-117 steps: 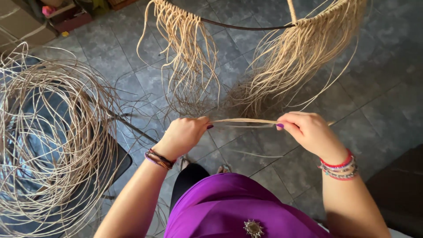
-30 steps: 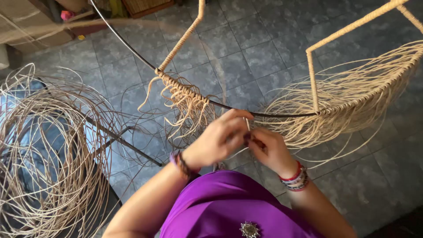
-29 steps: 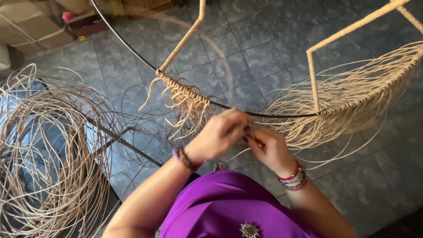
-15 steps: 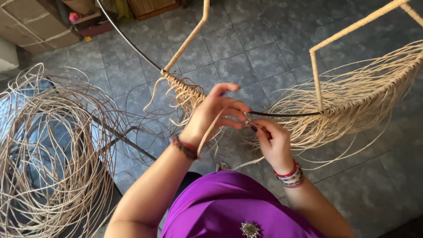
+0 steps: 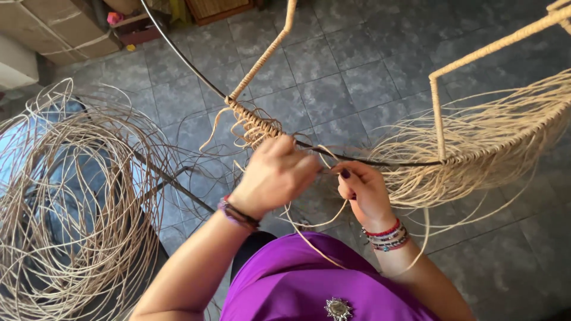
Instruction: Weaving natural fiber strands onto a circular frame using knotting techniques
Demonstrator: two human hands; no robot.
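A dark metal hoop frame [image 5: 380,161] curves across in front of me, partly wrapped in tan rattan cane with loose strand ends hanging from it. My left hand [image 5: 275,173] is closed around a thin rattan strand [image 5: 315,229] right at the bare stretch of the hoop, just past the wrapped section [image 5: 256,123]. My right hand [image 5: 364,191] sits just under the hoop beside it, fingers pinching the same strand. The strand loops down over my purple top.
A big loose coil of rattan cane [image 5: 71,208] lies on a dark stand at the left. A fringe of loose strands [image 5: 476,148] hangs at the right. Cane-wrapped frame rods [image 5: 437,113] rise from the hoop. Cardboard boxes [image 5: 59,27] stand at the far left on the grey tiled floor.
My left hand, spread open above the hoop half a second ago, has come down and closed on the strand. My right hand has stayed under the hoop.
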